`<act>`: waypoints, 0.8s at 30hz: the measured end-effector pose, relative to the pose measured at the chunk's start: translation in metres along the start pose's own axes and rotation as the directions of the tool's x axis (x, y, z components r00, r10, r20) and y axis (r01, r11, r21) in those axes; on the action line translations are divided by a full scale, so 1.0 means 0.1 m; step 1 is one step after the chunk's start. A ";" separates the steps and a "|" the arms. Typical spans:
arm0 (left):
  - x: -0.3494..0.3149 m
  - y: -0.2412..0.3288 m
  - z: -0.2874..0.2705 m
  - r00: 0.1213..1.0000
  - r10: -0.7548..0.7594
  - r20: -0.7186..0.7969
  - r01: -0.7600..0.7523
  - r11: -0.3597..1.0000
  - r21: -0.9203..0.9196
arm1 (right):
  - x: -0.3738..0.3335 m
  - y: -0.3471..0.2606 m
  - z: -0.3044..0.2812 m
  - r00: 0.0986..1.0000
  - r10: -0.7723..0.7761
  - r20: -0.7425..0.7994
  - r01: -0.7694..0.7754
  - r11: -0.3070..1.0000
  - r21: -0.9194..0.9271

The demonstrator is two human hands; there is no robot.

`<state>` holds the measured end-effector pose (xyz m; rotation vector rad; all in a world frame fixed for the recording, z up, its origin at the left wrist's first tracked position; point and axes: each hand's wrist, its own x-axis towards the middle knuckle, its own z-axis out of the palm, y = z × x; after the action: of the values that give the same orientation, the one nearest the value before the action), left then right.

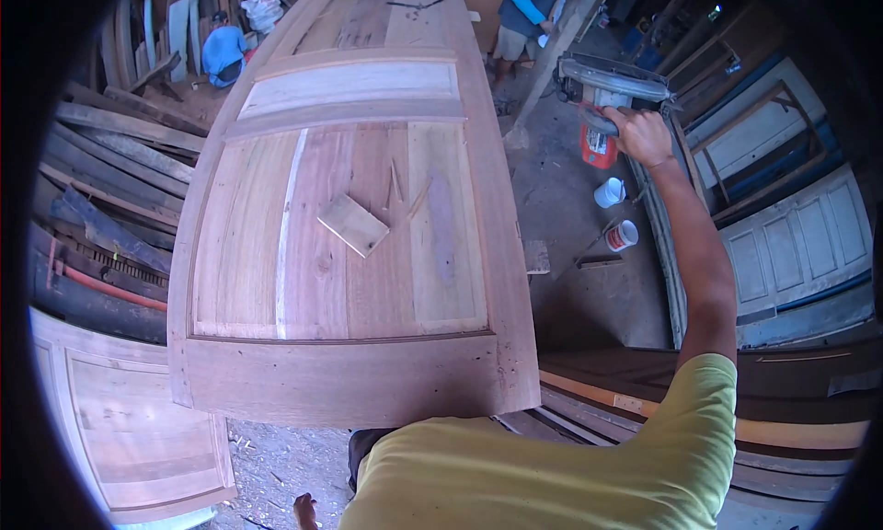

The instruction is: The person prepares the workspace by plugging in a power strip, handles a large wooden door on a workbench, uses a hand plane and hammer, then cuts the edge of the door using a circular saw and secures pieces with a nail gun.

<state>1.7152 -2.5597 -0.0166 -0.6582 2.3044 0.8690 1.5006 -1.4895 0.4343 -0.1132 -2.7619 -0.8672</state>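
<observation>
The power tool (598, 149), red and grey, is in the right hand (641, 136), whose fingers are closed round its dark handle. A long grey part (614, 77) lies just beyond the grip; whether it belongs to the tool, I cannot tell. A pale label marks the tool's red body, its print too small to make out.

Left of the grip, across a strip of bare floor (552, 185), runs the long right edge of a wooden door (515, 282) lying flat, well apart from the tool. On its panels are a wood block (354, 224) and thin sticks (396, 182), clear of the edges. Nearer the body than the grip, two white buckets (609, 193) stand on that strip, the nearer one with red marking. A post (563, 51) rises beyond and left of the grip, narrowing the room there. To the right, panelled doors (800, 245) close off that side.

Far left of the grip, and much nearer the body, the left hand (305, 510) hangs with fingers curled, apart from the door; I cannot tell whether it holds anything.
</observation>
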 end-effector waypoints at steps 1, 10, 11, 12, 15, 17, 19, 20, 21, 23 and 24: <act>-0.02 0.03 -0.01 1.000 0.006 -0.018 -0.006 1.000 -0.013 | 0.20 -0.08 0.01 0.999 -0.029 -0.035 0.030 1.000 0.005; -0.41 -0.18 -0.13 0.969 -0.058 -0.240 0.003 0.975 -0.223 | 1.45 -1.52 -0.43 0.869 -0.162 -0.467 0.303 0.922 0.243; -0.48 -0.31 -0.17 0.979 -0.072 -0.191 0.038 0.984 -0.174 | 1.55 -1.76 -0.54 0.858 -0.166 -0.487 0.332 0.902 0.277; -0.55 -0.44 -0.22 0.987 -0.085 -0.137 0.069 0.991 -0.119 | 1.63 -2.01 -0.67 0.845 -0.173 -0.506 0.365 0.878 0.310; -0.90 -0.86 -0.22 0.993 -0.116 -0.037 0.116 0.993 -0.012 | 1.73 -2.85 -1.00 0.820 -0.074 -0.567 0.420 0.751 0.509; -0.98 -1.07 -0.13 0.995 -0.086 -0.051 0.087 0.996 0.019 | 1.70 -3.34 -1.35 0.850 0.075 -0.521 0.384 0.590 0.710; -0.99 -1.32 -0.09 0.928 -0.372 -0.032 0.351 0.899 -0.260 | 1.68 -3.83 -1.66 0.851 0.228 -0.473 0.336 0.456 0.824; -0.93 -1.47 -0.11 0.912 -0.410 -0.007 0.386 0.865 -0.319 | 1.70 -4.10 -1.79 0.858 0.262 -0.443 0.317 0.410 0.855; -0.85 -1.62 -0.16 0.899 -0.437 0.026 0.414 0.830 -0.374 | 1.75 -4.39 -1.95 0.865 0.292 -0.409 0.292 0.370 0.882; -0.82 -1.98 -0.28 0.918 -0.380 0.113 0.396 0.873 -0.284 | 1.84 -5.01 -2.30 0.877 0.306 -0.371 0.262 0.343 0.902; -0.76 -2.14 -0.36 0.925 -0.367 0.096 0.380 0.899 -0.219 | 1.88 -5.33 -2.48 0.882 0.321 -0.345 0.240 0.324 0.915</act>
<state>1.8894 -2.7095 -0.0336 -1.1241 1.9488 0.9620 1.2923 -2.0682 0.3849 0.2267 -2.2690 0.8084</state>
